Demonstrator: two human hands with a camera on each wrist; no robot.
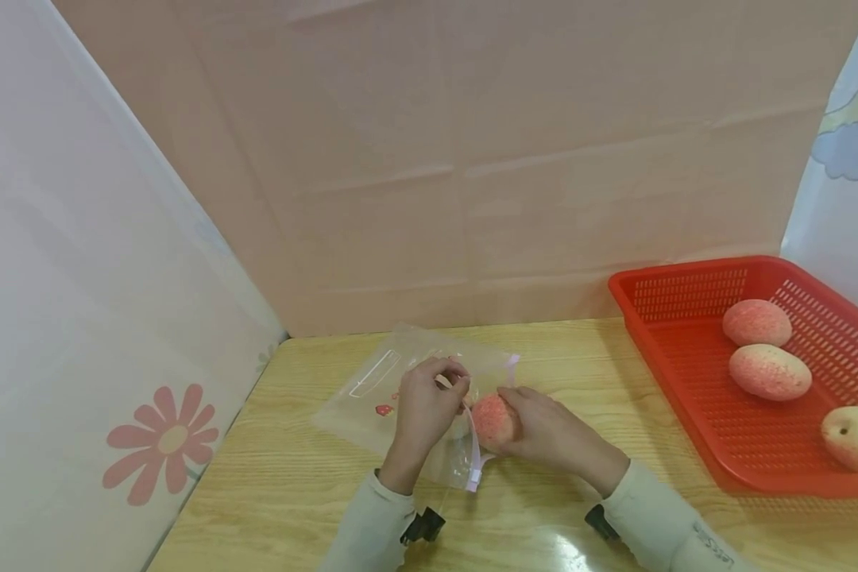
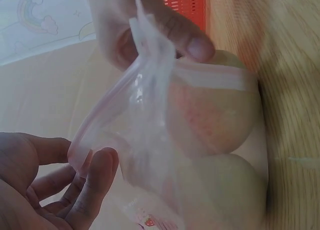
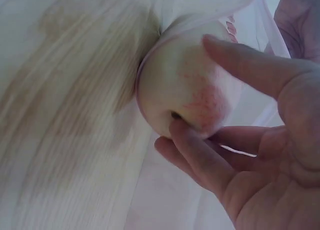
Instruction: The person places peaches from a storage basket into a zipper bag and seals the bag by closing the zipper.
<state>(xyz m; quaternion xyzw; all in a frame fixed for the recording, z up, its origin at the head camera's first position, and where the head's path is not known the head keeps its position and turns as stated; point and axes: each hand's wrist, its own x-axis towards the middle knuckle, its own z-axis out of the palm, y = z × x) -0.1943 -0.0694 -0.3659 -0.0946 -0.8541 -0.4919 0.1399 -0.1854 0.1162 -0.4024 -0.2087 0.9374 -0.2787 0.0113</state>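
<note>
Gently, the left hand point(image 1: 429, 401) curls above the worktop point(image 1: 279, 492), its thumb and forefinger pinched together on the rim of a clear plastic bag point(image 1: 361, 409). The right hand point(image 1: 543, 425) comes in from the front right, thumb and fingers spread round a peach point(image 1: 495, 421), gripping it at the bag's mouth, partly inside the rim. One fingertip rests by the hollow in the peach's end. Another peach point(image 2: 220, 190) lies in the bag, which sits near the worktop's back edge, left of its middle.

The bag bears a strawberry print point(image 2: 149, 221) with lettering too blurred to read; the dark writing on the right sleeve point(image 1: 651, 516) cannot be made out either. Toward the worktop's right edge, a red basket point(image 1: 808, 483) holds three peaches point(image 1: 770, 372).
</note>
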